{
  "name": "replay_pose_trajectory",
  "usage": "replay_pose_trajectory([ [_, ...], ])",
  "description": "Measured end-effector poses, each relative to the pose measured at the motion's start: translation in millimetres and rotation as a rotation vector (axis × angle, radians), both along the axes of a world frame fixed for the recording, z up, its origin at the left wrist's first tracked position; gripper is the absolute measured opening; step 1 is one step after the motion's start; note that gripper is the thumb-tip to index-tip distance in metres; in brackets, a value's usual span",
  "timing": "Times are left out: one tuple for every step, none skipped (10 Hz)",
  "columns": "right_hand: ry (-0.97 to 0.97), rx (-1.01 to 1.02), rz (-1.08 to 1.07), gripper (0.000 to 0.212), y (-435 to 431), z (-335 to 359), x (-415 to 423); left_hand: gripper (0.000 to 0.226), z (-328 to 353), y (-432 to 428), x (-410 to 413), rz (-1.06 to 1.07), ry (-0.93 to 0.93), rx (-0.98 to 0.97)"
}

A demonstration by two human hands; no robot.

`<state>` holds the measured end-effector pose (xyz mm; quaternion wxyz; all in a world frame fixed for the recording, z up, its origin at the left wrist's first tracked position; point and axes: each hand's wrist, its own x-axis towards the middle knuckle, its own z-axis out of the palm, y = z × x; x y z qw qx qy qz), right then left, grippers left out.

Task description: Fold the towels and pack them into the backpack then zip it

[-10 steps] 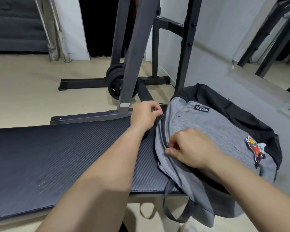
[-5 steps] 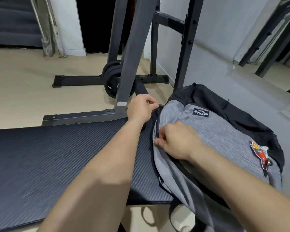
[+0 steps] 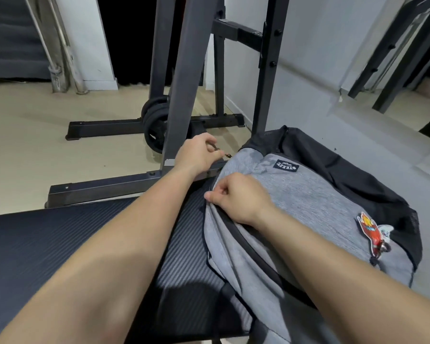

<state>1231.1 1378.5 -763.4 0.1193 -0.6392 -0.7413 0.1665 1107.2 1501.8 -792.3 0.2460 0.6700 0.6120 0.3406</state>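
Black ribbed padding covers the bench that fills the near ground, and both bare forearms reach out across it. The grey knit backpack, trimmed in black, lies flat on the bench's right end. Its lower part hangs past the near edge beneath the right forearm.

The right hand rests on the pack's left edge, its thumb and curled fingers pinching the grey fabric beside the zip line. Well to the right of that pinch, a red and orange charm lies on the front panel. Just beyond the pinch and slightly right sits a small black label.

Past the right hand and a little to its left, the left hand is at the pack's top corner. Its fingertips are closed on a small dark zipper pull that points from the grip toward the corner. How far the zip is closed cannot be told from here.

Beyond the left hand's grip stands a dark steel rack with black weight plates low on it. Pale beige floor spreads farther left of the grip, and a light wall rises behind the pack.
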Motion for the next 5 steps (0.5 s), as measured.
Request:
replay_pose_trajectory([
  [-0.006, -0.011, -0.082, 0.035, 21, 1, -7, 0.039, -5, -11, -29, -0.021, 0.041, -0.022],
  [-0.023, 0.0, -0.166, 0.033, 40, 2, -12, 0.031, -11, -30, -53, -0.025, 0.127, -0.044],
  [-0.016, -0.002, -0.23, 0.033, 47, 8, -17, 0.027, -1, -56, -71, -0.015, 0.232, -0.039],
  [0.024, -0.021, -0.234, 0.034, 40, 12, -18, 0.029, 16, -85, -81, -0.029, 0.329, -0.058],
  [-0.044, -0.003, -0.187, 0.029, 11, 30, -11, 0.031, 44, -115, -82, -0.044, 0.393, -0.054],
])
